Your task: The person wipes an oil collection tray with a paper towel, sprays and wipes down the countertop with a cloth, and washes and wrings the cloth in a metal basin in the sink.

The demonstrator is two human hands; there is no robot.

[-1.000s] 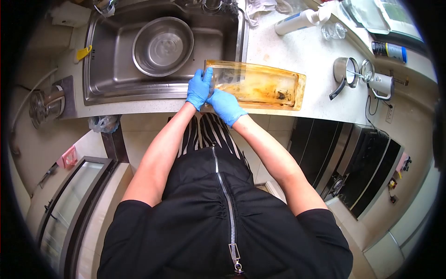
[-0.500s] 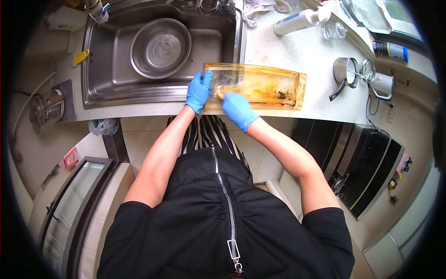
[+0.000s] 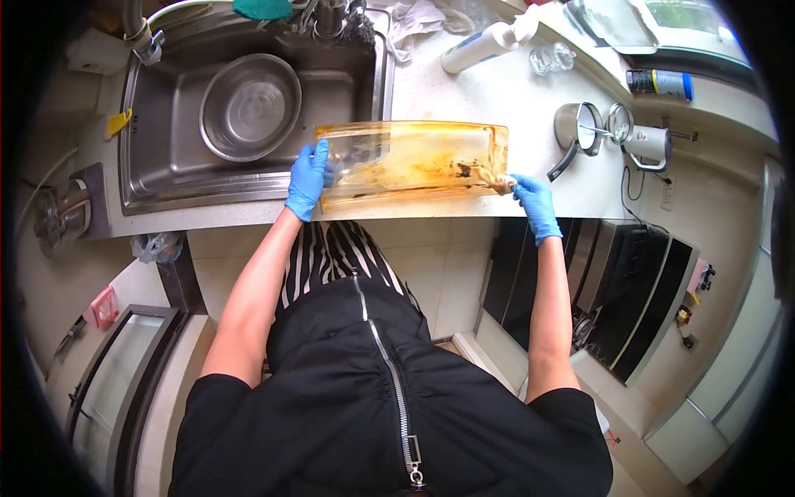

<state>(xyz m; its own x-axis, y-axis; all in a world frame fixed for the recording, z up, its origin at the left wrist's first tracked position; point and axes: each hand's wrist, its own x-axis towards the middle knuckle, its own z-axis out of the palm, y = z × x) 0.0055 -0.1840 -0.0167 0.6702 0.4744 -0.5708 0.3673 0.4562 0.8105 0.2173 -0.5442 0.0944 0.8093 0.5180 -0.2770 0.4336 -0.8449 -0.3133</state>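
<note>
A long clear tray (image 3: 414, 161) with yellow-brown stains and dark spots lies across the counter's front edge, its left end over the sink's corner. My left hand (image 3: 307, 180), in a blue glove, grips the left end of the tray, thumb and fingers around its edge. At the tray's lower right corner my right hand (image 3: 536, 205), also gloved in blue, is closed on a small crumpled brownish piece (image 3: 499, 184), whose material I cannot make out. That piece touches the tray's rim.
A steel sink (image 3: 178, 178) at the left holds a round metal basin (image 3: 251, 108). On the counter are a white pump bottle (image 3: 489, 45), a glass jar (image 3: 552, 59), a white cloth (image 3: 414, 23) and a small steel pot (image 3: 578, 128). A yellow clip (image 3: 118, 123) sits by the sink.
My right hand has moved right, from the tray's left part to its right corner. The whole view has shifted, so the sink and tray appear further left.
</note>
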